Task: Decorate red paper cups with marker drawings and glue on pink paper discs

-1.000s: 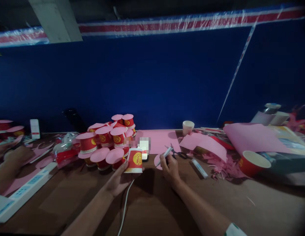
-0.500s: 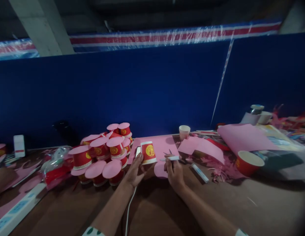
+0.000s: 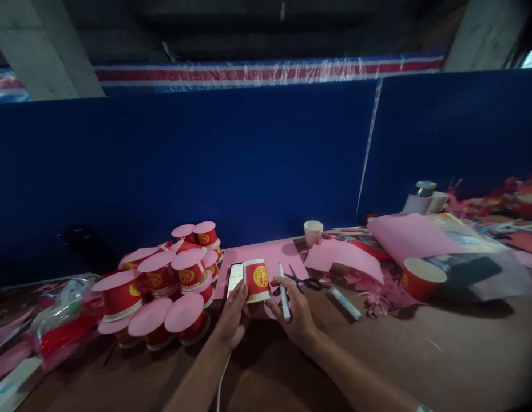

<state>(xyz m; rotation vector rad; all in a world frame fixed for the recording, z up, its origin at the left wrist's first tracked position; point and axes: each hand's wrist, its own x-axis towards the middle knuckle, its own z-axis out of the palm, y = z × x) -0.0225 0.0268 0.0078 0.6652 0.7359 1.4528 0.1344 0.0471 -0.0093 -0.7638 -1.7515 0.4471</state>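
Up swings the white pen (image 3: 284, 296), clasped in the right hand (image 3: 300, 321)! The left hand (image 3: 234, 316) grips the red cup (image 3: 255, 281), pen and cup now closer, work drawing together.

Striped plastic sheeting (image 3: 266, 72) (red, white and blue) runs along the top of a blue partition (image 3: 231, 154), a concrete pillar (image 3: 38, 48) rising at left. Below, a white power strip (image 3: 18, 379), partly in view, lies near a clear plastic bag (image 3: 62, 312).
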